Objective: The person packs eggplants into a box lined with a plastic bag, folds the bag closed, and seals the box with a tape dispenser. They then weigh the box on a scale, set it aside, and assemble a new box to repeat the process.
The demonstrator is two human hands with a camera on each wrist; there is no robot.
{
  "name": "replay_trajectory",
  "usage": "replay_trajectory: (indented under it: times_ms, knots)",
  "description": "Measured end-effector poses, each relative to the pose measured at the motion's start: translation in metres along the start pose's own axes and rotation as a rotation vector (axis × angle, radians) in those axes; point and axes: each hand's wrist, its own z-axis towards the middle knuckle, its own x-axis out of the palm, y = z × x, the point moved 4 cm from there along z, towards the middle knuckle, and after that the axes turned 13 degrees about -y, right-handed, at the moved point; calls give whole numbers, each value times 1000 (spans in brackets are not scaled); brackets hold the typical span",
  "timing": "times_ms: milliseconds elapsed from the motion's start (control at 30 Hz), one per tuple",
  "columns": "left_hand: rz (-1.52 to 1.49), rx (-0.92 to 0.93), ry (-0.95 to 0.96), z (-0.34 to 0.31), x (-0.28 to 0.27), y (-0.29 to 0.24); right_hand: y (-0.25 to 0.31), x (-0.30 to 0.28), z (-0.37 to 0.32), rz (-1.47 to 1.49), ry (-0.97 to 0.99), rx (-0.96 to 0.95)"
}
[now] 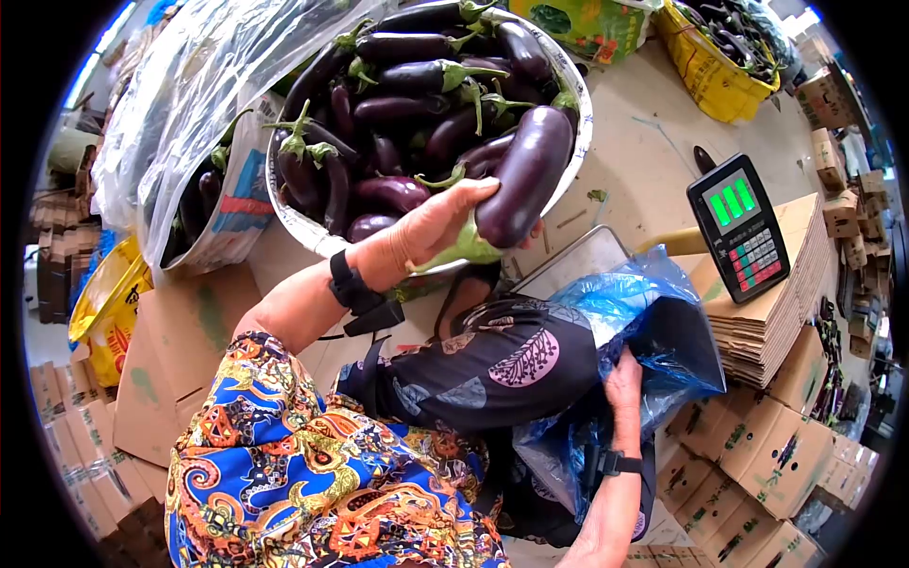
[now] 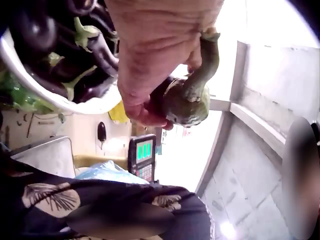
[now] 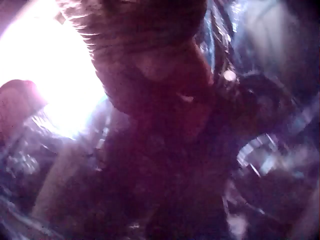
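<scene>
A large dark purple eggplant [image 1: 530, 175] is gripped in my left hand [image 1: 440, 227], above the near right rim of a round white tub [image 1: 581, 142] full of eggplants. In the left wrist view, my left hand [image 2: 155, 55] curls round this eggplant, whose green cap [image 2: 187, 107] and thick stem show. My right hand [image 1: 622, 383] reaches into an open blue plastic bag [image 1: 606, 293] beside my leg. In the right wrist view, my right hand [image 3: 155, 70] is dark and blurred among shiny plastic; its fingertips and anything they hold cannot be made out.
A scale display [image 1: 739, 227] stands at the right by stacked flat cardboard [image 1: 767, 331]. Clear plastic film [image 1: 199, 104] hangs at the upper left over another container of eggplants. A yellow bag [image 1: 724, 80] of produce lies at the upper right. Cartons [image 1: 776, 454] fill the lower right.
</scene>
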Motion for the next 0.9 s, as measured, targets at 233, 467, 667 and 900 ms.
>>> replay_trajectory:
  times_ms: [233, 467, 667, 900]
  knots:
    - [508, 66, 33, -11, 90, -1, 110, -111, -8, 511, 97, 137]
    - [1264, 498, 637, 19, 206, 52, 143, -138, -5, 1414, -94, 187]
    - [1093, 517, 296, 31, 158, 9, 76, -128, -32, 1186, -98, 507]
    - [1480, 912, -288, 49, 16, -55, 12, -17, -23, 999, -31, 663]
